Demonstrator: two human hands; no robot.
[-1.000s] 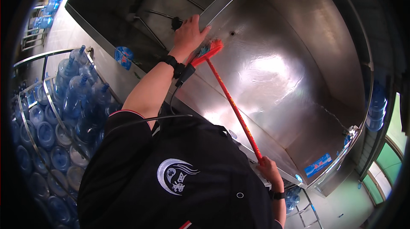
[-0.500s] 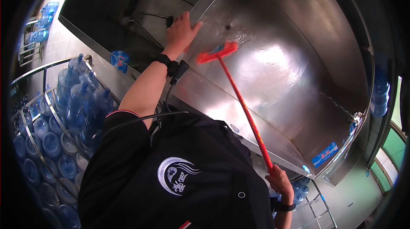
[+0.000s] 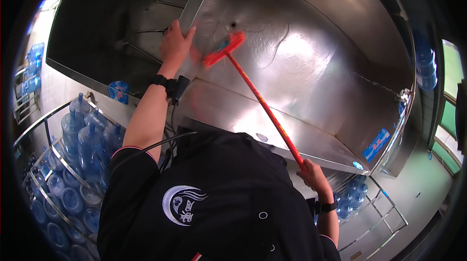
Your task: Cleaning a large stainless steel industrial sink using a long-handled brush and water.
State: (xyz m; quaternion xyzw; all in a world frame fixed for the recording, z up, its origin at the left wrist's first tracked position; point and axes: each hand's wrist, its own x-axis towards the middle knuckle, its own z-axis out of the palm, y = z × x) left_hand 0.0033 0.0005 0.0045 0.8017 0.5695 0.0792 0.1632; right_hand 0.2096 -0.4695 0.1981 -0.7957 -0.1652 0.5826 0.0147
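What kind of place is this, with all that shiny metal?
Most likely a drinking-water bottling plant. Racks of large blue plastic water jugs stand at the left, and the person's right hand works a red long-handled brush over a big stainless steel machine housing, while the left hand grips its edge.

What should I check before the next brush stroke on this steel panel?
1. Left hand braced on the panel edge: ok.
2. Right hand closed round the end of the red handle: ok.
3. Brush head against the steel panel: ok, it looks in contact.
4. Wrist cable away from the handle: ok.
5. Panel wet or soapy: cannot tell.
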